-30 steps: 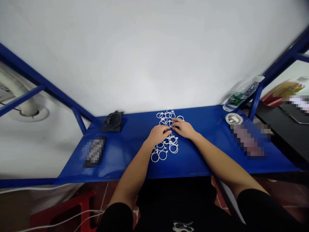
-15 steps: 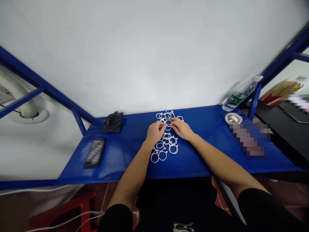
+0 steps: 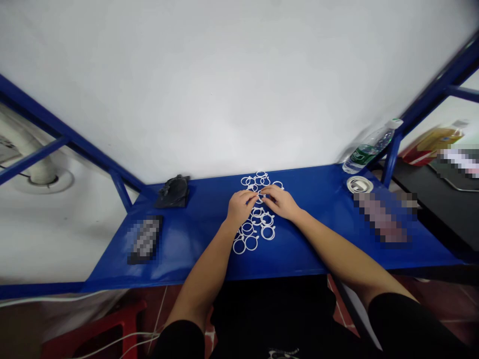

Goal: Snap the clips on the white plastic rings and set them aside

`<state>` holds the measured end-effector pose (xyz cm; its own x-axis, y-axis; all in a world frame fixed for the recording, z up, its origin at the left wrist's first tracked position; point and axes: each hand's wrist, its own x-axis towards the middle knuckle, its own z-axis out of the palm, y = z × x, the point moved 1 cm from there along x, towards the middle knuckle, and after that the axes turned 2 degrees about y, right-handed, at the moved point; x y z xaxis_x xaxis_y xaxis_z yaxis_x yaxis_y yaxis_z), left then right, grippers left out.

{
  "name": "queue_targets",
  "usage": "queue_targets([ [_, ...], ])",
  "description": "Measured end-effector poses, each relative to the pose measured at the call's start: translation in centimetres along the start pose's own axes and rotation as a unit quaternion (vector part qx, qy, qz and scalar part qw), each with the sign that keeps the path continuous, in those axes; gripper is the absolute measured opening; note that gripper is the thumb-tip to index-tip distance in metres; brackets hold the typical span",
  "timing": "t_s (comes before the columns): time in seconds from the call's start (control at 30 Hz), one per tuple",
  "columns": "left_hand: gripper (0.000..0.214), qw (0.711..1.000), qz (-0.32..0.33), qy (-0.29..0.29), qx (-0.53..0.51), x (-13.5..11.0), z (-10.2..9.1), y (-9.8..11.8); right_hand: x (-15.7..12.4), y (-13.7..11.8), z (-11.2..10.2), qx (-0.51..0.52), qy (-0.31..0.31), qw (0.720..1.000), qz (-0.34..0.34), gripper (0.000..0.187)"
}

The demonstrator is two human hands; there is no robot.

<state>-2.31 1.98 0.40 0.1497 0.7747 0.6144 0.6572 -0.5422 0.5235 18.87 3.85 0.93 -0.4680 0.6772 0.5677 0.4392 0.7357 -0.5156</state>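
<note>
Over the middle of the blue table, my left hand [image 3: 240,205] is closed in a pinch, thumb and forefinger together. My right hand [image 3: 281,202] faces it, its bent fingertips nearly meeting the left ones. A thin white plastic ring [image 3: 260,200] shows between the two hands, and both sets of fingertips appear to grip it. The fingers partly cover it. Nearer to me lies a loose group of white rings [image 3: 252,243], each with a small tab. More white rings [image 3: 261,174] lie beyond my hands, several overlapping.
On the blue table [image 3: 202,234] are a black plastic bag [image 3: 172,191] and a blurred dark item [image 3: 145,240] at left. To the right stand a water bottle [image 3: 368,152], a coiled white cable [image 3: 359,185] and a blurred reddish item [image 3: 381,217]. A white wall [image 3: 239,89] rises behind.
The fingertips of both hands have drawn slightly closer together around the ring. The view has shifted a little; the other rings lie as before.
</note>
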Motion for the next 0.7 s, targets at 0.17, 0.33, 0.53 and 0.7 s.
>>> queue_targets([
  [0.17, 0.020, 0.999, 0.023, -0.022, -0.001, -0.2, 0.0, 0.8, -0.1, -0.2, -0.2, -0.001, 0.013, 1.000, -0.009, 0.023],
  [0.33, 0.020, 0.999, 0.029, -0.014, -0.006, -0.2, 0.0, 1.1, -0.1, -0.4, -0.1, 0.017, 0.007, 1.000, 0.002, 0.027],
  [0.53, 0.019, 0.999, 0.033, -0.002, -0.009, 0.0, -0.3, 1.5, -0.1, -0.5, -0.8, 0.010, -0.005, 1.000, -0.004, 0.033],
  [0.7, 0.021, 1.000, 0.012, 0.008, -0.001, 0.3, -1.0, 1.6, -0.1, 2.2, -2.8, -0.041, 0.060, 0.994, 0.084, 0.036],
])
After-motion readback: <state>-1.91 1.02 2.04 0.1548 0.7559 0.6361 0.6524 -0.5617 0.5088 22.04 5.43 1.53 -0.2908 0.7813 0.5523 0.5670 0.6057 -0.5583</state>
